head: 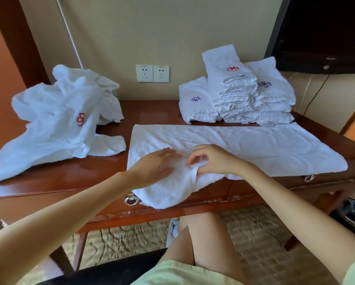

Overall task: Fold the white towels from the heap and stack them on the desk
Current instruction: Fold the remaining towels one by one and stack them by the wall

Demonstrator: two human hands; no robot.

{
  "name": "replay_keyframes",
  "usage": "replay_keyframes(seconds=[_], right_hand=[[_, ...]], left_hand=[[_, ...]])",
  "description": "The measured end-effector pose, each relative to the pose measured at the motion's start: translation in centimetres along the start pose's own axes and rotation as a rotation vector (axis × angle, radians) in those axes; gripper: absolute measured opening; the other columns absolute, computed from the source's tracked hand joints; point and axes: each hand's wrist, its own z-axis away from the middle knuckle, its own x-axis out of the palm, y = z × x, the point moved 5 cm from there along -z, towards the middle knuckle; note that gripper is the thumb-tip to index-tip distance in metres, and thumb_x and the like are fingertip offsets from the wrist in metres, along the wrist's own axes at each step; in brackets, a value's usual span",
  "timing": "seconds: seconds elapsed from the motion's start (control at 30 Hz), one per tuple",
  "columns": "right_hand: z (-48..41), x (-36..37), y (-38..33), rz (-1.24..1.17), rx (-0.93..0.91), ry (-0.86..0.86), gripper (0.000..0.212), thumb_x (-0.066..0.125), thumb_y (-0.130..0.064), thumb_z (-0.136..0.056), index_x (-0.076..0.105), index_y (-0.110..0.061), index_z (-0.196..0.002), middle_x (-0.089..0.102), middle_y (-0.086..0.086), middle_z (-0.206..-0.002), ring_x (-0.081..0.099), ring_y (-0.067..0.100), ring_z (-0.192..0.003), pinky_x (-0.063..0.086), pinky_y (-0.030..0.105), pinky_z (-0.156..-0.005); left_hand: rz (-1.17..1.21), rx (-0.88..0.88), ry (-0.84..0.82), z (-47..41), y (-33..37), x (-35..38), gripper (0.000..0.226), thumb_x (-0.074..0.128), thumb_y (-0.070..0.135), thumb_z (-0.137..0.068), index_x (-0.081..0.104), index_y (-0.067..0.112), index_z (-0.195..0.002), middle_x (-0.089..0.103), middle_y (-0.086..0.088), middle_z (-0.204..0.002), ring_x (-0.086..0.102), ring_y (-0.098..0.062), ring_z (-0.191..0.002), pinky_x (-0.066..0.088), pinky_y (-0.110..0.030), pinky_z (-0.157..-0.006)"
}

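A white towel [244, 145] lies spread across the front of the wooden desk [55, 173], its near edge bunched and hanging over the desk front. My left hand [158, 165] rests flat on the towel with straight fingers. Just to its right, my right hand [211, 159] pinches a fold of the same towel near the bunched edge. A heap of unfolded white towels [63, 120] with a red logo sits at the desk's left. Stacks of folded towels [238, 95] stand at the back right against the wall.
Two wall sockets [152, 73] sit above the desk's back edge. A dark television [324, 33] hangs at the upper right. Ring drawer pulls [131, 200] are on the desk front. A dark bin [353, 217] stands on the floor at right. My knee [193, 233] is under the desk.
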Motion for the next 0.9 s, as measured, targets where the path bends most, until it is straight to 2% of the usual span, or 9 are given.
replay_keyframes(seconds=[0.13, 0.2, 0.37, 0.47, 0.53, 0.6, 0.67, 0.77, 0.9], right_hand=[[-1.1, 0.3, -1.8, -0.094, -0.027, 0.03, 0.003, 0.072, -0.021, -0.081, 0.075, -0.023, -0.081, 0.07, -0.006, -0.083, 0.065, 0.012, -0.081, 0.053, 0.032, -0.08], [-1.8, 0.1, -2.1, -0.162, -0.025, 0.07, 0.006, 0.071, -0.021, -0.083, 0.075, -0.019, -0.08, 0.071, 0.001, -0.079, 0.061, 0.013, -0.072, 0.048, 0.031, -0.072], [-3.4, -1.3, -1.9, -0.239, -0.002, 0.218, 0.017, 0.071, -0.023, -0.085, 0.073, -0.012, -0.073, 0.064, -0.006, -0.066, 0.051, 0.006, -0.064, 0.038, 0.024, -0.064], [-4.2, -2.1, -1.5, -0.271, -0.01, 0.291, 0.025, 0.072, -0.027, -0.084, 0.072, -0.006, -0.072, 0.063, 0.008, -0.067, 0.05, 0.012, -0.065, 0.036, 0.028, -0.062], [-4.8, -2.6, -0.9, -0.276, -0.013, 0.323, 0.046, 0.072, -0.042, -0.08, 0.068, 0.003, -0.074, 0.059, 0.021, -0.071, 0.048, 0.015, -0.066, 0.036, 0.027, -0.064], [-5.4, -2.9, -0.3, -0.267, 0.011, 0.318, 0.079, 0.07, -0.065, -0.07, 0.059, 0.012, -0.078, 0.049, 0.018, -0.068, 0.043, 0.019, -0.066, 0.035, 0.023, -0.064], [-6.3, -2.5, 0.3, -0.286, 0.054, 0.276, 0.088, 0.069, -0.072, -0.064, 0.052, 0.014, -0.072, 0.039, 0.008, -0.067, 0.036, 0.02, -0.066, 0.031, 0.019, -0.06], [-7.6, -1.2, 1.3, -0.332, 0.128, 0.197, 0.087, 0.071, -0.075, -0.061, 0.057, 0.01, -0.076, 0.042, 0.005, -0.071, 0.038, 0.019, -0.069, 0.03, 0.03, -0.062], [-8.3, 0.9, 2.4, -0.328, 0.208, 0.086, 0.05, 0.073, -0.053, -0.077, 0.071, -0.003, -0.082, 0.056, 0.004, -0.071, 0.052, 0.012, -0.074, 0.04, 0.028, -0.073]], left_hand=[[0.025, 0.051, 0.113, 3.3, 0.5, -1.0, 0.043, 0.044, 0.045, -0.097, 0.054, 0.026, -0.134, 0.044, 0.004, -0.145, 0.045, -0.015, -0.13, 0.037, -0.026, -0.102], [0.021, 0.027, 0.202, 4.8, 1.1, -1.3, 0.07, 0.034, 0.072, -0.086, 0.06, 0.021, -0.127, 0.052, 0.003, -0.136, 0.05, -0.016, -0.123, 0.042, -0.031, -0.101], [-0.169, -0.13, 0.258, 4.9, 2.2, 0.4, 0.105, 0.053, 0.08, -0.064, 0.032, 0.015, -0.143, 0.05, -0.005, -0.135, 0.052, -0.025, -0.121, 0.044, -0.041, -0.097], [-0.09, -0.138, 0.34, 4.5, 2.1, 0.2, 0.089, 0.07, 0.041, -0.074, 0.02, 0.02, -0.144, 0.054, -0.001, -0.127, 0.058, -0.023, -0.11, 0.047, -0.033, -0.086], [0.129, -0.179, 0.278, 4.4, 1.2, -0.8, 0.064, 0.065, 0.028, -0.083, 0.032, 0.023, -0.138, 0.064, 0.004, -0.11, 0.064, -0.015, -0.093, 0.048, -0.027, -0.074], [0.311, -0.237, 0.162, 3.9, -0.1, -2.2, 0.022, 0.063, 0.03, -0.089, 0.054, 0.023, -0.107, 0.064, 0.01, -0.075, 0.061, -0.005, -0.066, 0.043, -0.023, -0.063], [0.484, -0.342, 0.079, 3.3, -2.4, -3.5, 0.018, 0.067, 0.032, -0.088, 0.061, 0.017, -0.082, 0.06, 0.009, -0.067, 0.057, -0.005, -0.062, 0.041, -0.023, -0.065], [0.899, -0.549, -0.059, 2.7, -5.0, -4.4, 0.025, 0.065, 0.032, -0.09, 0.069, 0.012, -0.105, 0.072, -0.003, -0.098, 0.067, -0.015, -0.09, 0.052, -0.031, -0.086], [1.097, -0.789, 0.001, 2.7, -7.6, -4.6, 0.02, 0.057, 0.019, -0.096, 0.068, 0.005, -0.103, 0.071, -0.008, -0.083, 0.07, -0.018, -0.063, 0.058, -0.027, -0.058]])
